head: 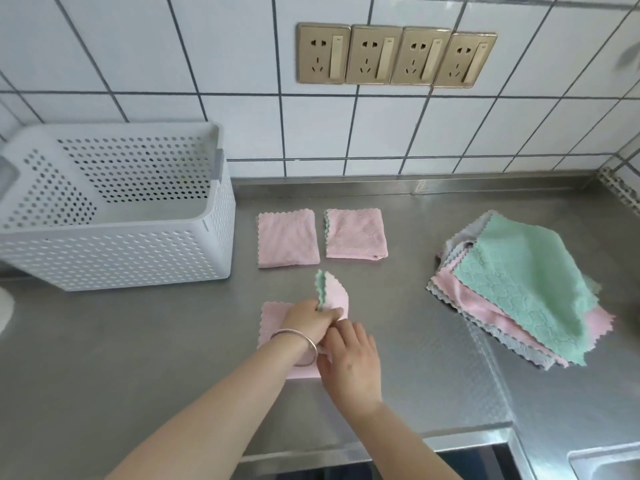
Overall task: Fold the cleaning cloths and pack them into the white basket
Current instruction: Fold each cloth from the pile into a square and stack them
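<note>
A pink cloth (273,320) with a green underside lies on the steel counter in front of me, partly folded. My left hand (306,322), with a bangle on the wrist, pinches its lifted corner, which stands up showing green and pink. My right hand (349,362) rests on the cloth just to the right, fingers touching the fold. Two folded pink cloths (287,239) (356,233) lie side by side behind. The white perforated basket (138,251) stands at the left, with nothing visible inside. A pile of unfolded cloths (519,289), green on top, sits at the right.
A tiled wall with a row of gold sockets (394,55) rises behind the counter (138,341). A sink corner (606,462) shows at the bottom right. The counter's front edge runs below my forearms.
</note>
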Action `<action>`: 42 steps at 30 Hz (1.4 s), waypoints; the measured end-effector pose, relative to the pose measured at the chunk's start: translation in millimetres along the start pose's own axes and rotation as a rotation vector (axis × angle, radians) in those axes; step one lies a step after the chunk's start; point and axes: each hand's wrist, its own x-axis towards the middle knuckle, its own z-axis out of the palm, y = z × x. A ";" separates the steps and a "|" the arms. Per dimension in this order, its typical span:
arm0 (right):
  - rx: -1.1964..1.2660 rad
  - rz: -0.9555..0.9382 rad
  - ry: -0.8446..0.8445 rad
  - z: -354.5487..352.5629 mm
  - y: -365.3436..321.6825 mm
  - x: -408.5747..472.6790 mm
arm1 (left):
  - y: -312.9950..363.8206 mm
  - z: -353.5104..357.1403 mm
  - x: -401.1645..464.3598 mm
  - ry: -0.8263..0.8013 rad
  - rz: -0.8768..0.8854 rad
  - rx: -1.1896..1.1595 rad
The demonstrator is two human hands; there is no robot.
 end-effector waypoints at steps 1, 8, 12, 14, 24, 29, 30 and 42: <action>-0.003 -0.032 -0.002 3.6 -1.2 -0.6 | -3.0 -2.3 1.9 0.031 -0.014 0.072; -0.074 0.003 -0.233 39.4 -2.9 -25.8 | -54.7 -39.0 9.1 0.140 -0.099 -0.074; -0.119 -0.005 -0.420 49.5 5.4 -33.1 | -75.2 -46.9 13.0 0.167 -0.171 0.058; -0.153 -0.023 -0.470 54.6 8.0 -37.1 | -86.4 -44.8 12.8 0.200 -0.224 0.083; -0.154 -0.021 -0.523 57.4 13.9 -38.6 | -91.8 -29.8 13.8 0.495 -0.144 -0.039; -0.162 -0.024 -0.532 53.9 11.5 -37.4 | -88.9 -31.5 22.0 0.545 -0.184 -0.115; -0.158 -0.029 -0.543 52.9 11.0 -37.2 | -88.6 -31.5 22.4 0.556 -0.165 -0.118; -0.147 -0.083 -0.582 44.0 7.5 -30.9 | -101.9 -33.3 26.0 0.578 -0.158 0.066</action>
